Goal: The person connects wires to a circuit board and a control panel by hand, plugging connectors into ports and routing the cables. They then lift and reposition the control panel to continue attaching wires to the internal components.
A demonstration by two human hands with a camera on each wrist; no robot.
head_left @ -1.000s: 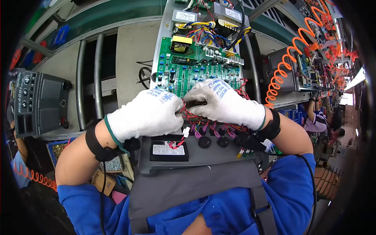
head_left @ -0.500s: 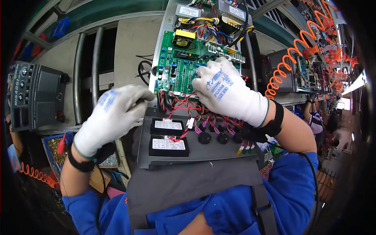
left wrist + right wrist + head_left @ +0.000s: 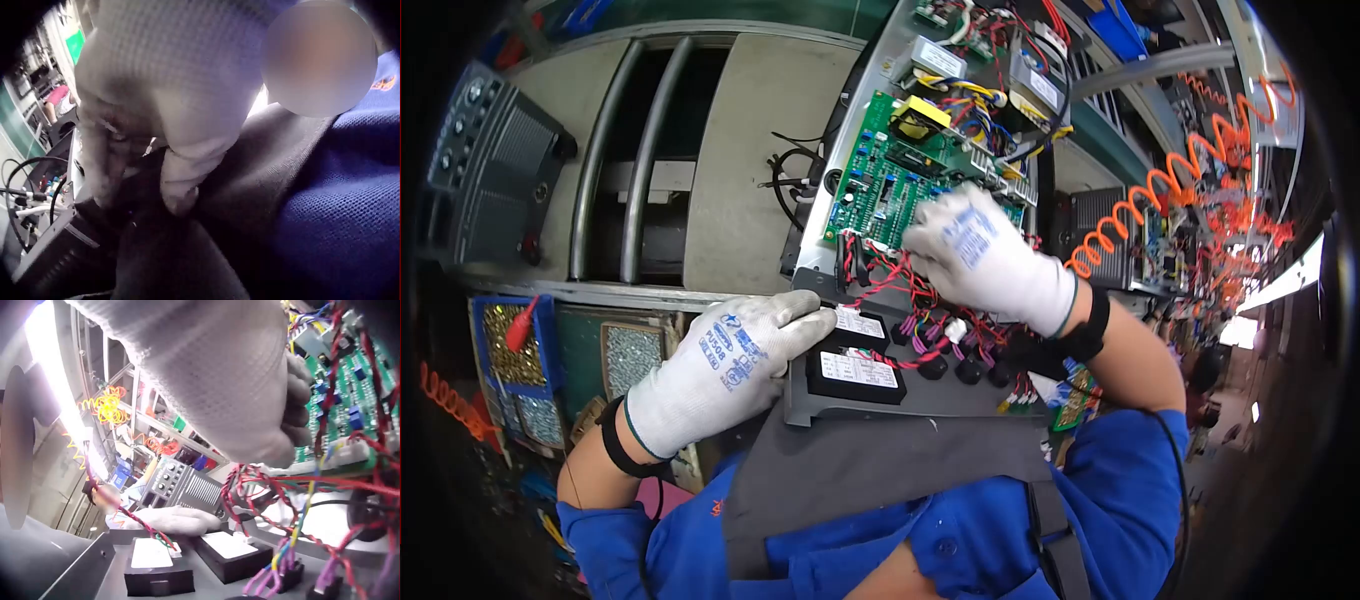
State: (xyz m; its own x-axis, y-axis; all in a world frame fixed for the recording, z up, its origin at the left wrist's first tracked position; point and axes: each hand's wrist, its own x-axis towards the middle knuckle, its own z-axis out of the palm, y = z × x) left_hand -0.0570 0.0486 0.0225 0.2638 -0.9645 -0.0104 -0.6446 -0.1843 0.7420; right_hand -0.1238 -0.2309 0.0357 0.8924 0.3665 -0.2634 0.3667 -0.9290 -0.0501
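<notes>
head view bowed, corners black

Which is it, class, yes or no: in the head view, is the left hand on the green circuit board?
No, the left hand is away from that board, by a labelled black box.

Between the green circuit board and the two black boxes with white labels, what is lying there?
A tangle of mostly red wires lies between the green circuit board and the black boxes, as the head view shows.
</notes>
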